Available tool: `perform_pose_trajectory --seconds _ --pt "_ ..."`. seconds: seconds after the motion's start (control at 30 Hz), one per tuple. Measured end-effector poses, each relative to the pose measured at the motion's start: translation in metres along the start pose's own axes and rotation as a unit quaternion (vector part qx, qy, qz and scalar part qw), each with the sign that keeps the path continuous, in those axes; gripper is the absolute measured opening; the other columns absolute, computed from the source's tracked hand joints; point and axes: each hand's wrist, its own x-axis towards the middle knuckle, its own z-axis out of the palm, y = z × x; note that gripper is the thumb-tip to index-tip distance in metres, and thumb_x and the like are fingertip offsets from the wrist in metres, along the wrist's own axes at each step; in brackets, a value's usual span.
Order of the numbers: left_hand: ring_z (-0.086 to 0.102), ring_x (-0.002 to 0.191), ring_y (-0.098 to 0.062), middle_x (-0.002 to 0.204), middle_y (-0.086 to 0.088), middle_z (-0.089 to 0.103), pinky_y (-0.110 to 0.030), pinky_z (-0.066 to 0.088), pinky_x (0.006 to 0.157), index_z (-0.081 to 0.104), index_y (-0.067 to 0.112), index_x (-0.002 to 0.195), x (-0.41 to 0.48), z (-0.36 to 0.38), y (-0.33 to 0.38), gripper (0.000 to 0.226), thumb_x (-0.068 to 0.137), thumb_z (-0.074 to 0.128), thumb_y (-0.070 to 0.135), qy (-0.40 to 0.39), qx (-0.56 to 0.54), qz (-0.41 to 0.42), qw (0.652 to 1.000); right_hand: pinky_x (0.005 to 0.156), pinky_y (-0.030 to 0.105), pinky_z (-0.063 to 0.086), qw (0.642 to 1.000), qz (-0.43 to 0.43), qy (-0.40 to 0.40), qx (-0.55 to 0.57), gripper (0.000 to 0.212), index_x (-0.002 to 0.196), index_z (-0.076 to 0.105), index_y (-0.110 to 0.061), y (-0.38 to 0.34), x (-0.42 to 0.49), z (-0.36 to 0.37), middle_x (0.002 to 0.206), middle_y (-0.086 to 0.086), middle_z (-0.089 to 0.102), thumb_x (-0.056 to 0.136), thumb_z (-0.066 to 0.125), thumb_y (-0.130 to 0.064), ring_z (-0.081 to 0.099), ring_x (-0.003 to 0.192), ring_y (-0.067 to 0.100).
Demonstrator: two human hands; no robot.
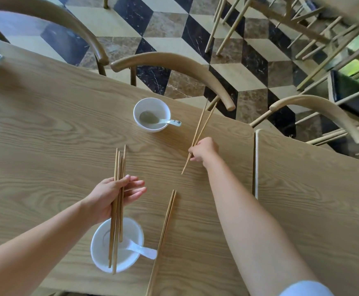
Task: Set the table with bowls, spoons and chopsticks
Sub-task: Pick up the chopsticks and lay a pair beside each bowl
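Pair of chopsticks [200,133] pinched in right hand [204,150], fingers closed around lower part, tips slanting past far bowl [151,114] with spoon [161,121] inside. Bundle of chopsticks [117,201] gripped in left hand [114,196], thumb across, fingertips [139,188] loosely extended; lower ends over near bowl [117,244] holding white spoon [141,251]. Laid pair [163,238] flat between both forearms on wooden table [46,129]. Chairs [174,65] beyond far edge.

2 white bowls [151,114] [117,244], each holding 1 spoon [161,121] [141,251]; my laid chopstick pair [162,242] points toward 1 o'clock.
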Motion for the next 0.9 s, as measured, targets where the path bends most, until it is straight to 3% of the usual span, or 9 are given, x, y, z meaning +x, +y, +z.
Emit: perform_pose_trajectory --seconds 0.07,0.13,0.23,0.3,0.43,0.5,0.67,0.77,0.9 --pt "0.076 0.08 -0.032 0.096 -0.022 0.075 -0.032 0.063 0.06 0.059 -0.01 0.111 0.001 -0.001 -0.001 0.024 0.102 0.05 0.01 0.002 0.001 -0.001 1.0 0.066 0.04 0.062 0.999 0.016 -0.042 0.016 0.019 0.095 0.058 -0.002 -0.002 -0.003 0.01 0.079 0.015 0.06 0.082 0.071 0.003 0.068 0.062 0.03" --pt "0.076 0.078 -0.032 0.094 -0.023 0.075 -0.032 0.062 0.059 0.06 -0.01 0.11 0.002 -0.002 -0.002 0.023 0.101 0.051 0.01 0.004 0.004 -0.001 1.0 0.073 0.048 0.061 0.998 0.017 -0.06 0.022 0.022 0.088 0.053 -0.002 -0.002 -0.004 0.019 0.076 0.014 0.055 0.081 0.072 0.006 0.065 0.069 0.034" --pt "0.076 0.079 -0.033 0.095 -0.023 0.075 -0.033 0.063 0.06 0.06 -0.01 0.11 0.004 -0.005 -0.003 0.023 0.101 0.052 0.009 0.005 0.009 0.001 1.0 0.059 0.044 0.062 0.999 0.003 -0.037 0.004 0.025 0.075 0.051 -0.003 -0.002 -0.001 0.026 0.079 0.017 0.062 0.08 0.076 0.0 0.065 0.056 0.03" --pt "0.076 0.079 -0.033 0.095 -0.023 0.075 -0.034 0.063 0.06 0.06 -0.01 0.108 0.005 -0.006 -0.002 0.022 0.102 0.051 0.009 0.004 0.017 0.002 1.0 0.047 0.036 0.059 1.0 -0.017 -0.011 -0.013 0.025 0.079 0.054 -0.003 -0.002 -0.002 0.027 0.079 0.014 0.063 0.08 0.078 -0.008 0.061 0.05 0.025" --pt "0.076 0.074 -0.032 0.091 -0.022 0.075 -0.034 0.063 0.059 0.06 -0.009 0.106 0.008 -0.008 0.002 0.022 0.102 0.051 0.01 0.014 0.028 0.016 0.999 0.072 0.03 0.055 0.987 -0.096 0.055 -0.119 0.027 0.096 0.063 -0.007 0.002 -0.006 0.025 0.098 0.005 0.062 0.08 0.08 -0.02 0.067 0.09 0.025" --pt "0.075 0.07 -0.029 0.092 -0.022 0.073 -0.033 0.063 0.058 0.06 -0.007 0.105 0.011 -0.012 0.008 0.021 0.102 0.05 0.011 0.029 0.034 0.028 0.999 0.078 0.031 0.053 0.981 -0.11 0.069 -0.144 0.026 0.102 0.064 -0.005 0.005 -0.005 0.026 0.108 0.01 0.064 0.083 0.076 -0.018 0.064 0.102 0.028" --pt "0.075 0.064 -0.027 0.082 -0.019 0.074 -0.033 0.062 0.055 0.061 -0.006 0.105 0.019 -0.022 0.021 0.021 0.103 0.05 0.011 0.05 0.049 0.04 0.997 0.082 0.039 0.058 0.979 -0.115 0.085 -0.143 0.017 0.093 0.068 -0.006 0.009 -0.002 0.032 0.104 0.013 0.067 0.079 0.073 -0.015 0.066 0.097 0.031" --pt "0.075 0.065 -0.026 0.08 -0.017 0.075 -0.032 0.061 0.053 0.061 -0.005 0.105 0.021 -0.024 0.023 0.02 0.103 0.05 0.012 0.055 0.052 0.042 0.996 0.077 0.035 0.058 0.981 -0.113 0.095 -0.124 0.018 0.092 0.069 -0.005 0.012 -0.001 0.036 0.101 0.014 0.068 0.078 0.073 -0.016 0.067 0.094 0.03" --pt "0.075 0.066 -0.025 0.08 -0.016 0.075 -0.032 0.062 0.055 0.062 -0.005 0.106 0.022 -0.022 0.023 0.021 0.103 0.051 0.012 0.049 0.046 0.046 0.997 0.067 0.024 0.046 0.985 -0.096 0.097 -0.105 0.017 0.09 0.072 -0.006 0.013 0.0 0.037 0.095 0.011 0.072 0.079 0.073 -0.019 0.068 0.092 0.027"
